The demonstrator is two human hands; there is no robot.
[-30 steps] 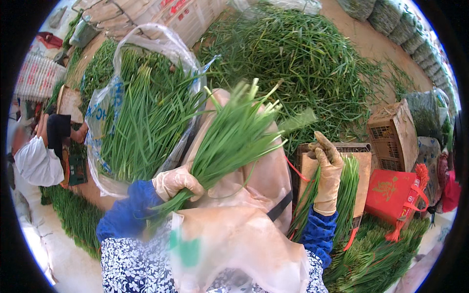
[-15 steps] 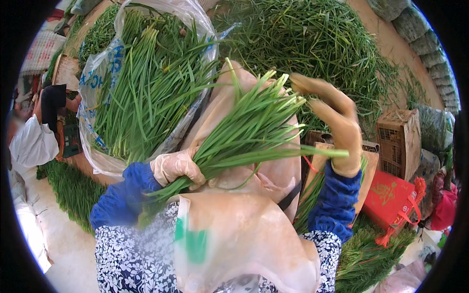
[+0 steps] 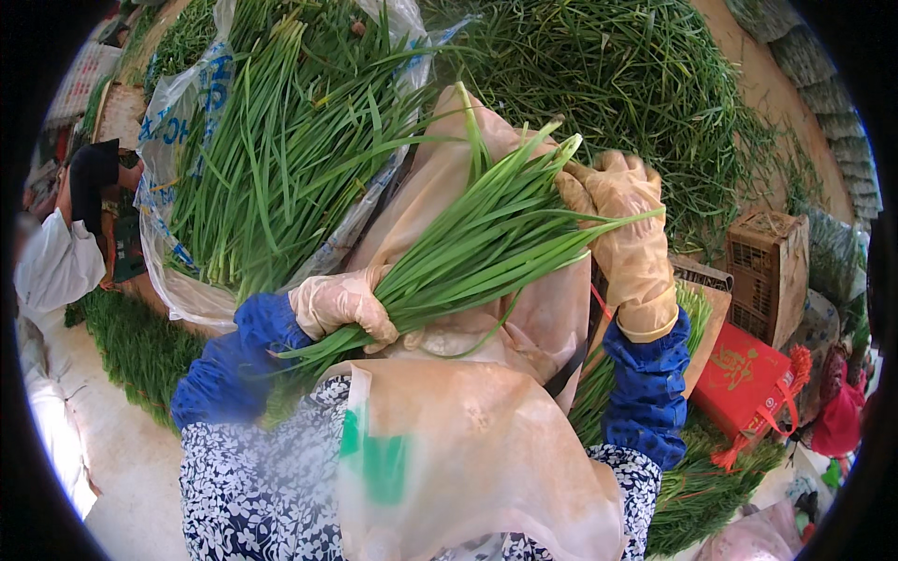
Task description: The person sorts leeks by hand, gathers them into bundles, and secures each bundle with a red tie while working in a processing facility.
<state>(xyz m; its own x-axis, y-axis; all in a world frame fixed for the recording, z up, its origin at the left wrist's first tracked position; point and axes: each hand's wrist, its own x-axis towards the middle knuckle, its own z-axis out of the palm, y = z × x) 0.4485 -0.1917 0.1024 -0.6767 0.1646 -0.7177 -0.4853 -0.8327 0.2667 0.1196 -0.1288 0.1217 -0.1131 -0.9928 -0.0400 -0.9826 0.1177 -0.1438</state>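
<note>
The right hand [image 3: 629, 241] has risen to the leaf tips of the chive bunch [image 3: 477, 248], joining the left hand [image 3: 341, 304], whose grip clenches the stalk ends, so both now steady it.

Red gift bag [image 3: 748, 383], wicker crate [image 3: 767, 271], loose greens heap [image 3: 645, 84]

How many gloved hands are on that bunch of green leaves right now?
2. The left hand grips the bunch of green leaves near its lower end; the right hand rests against the leaf tips at the upper right. No other hands touch it.
</note>
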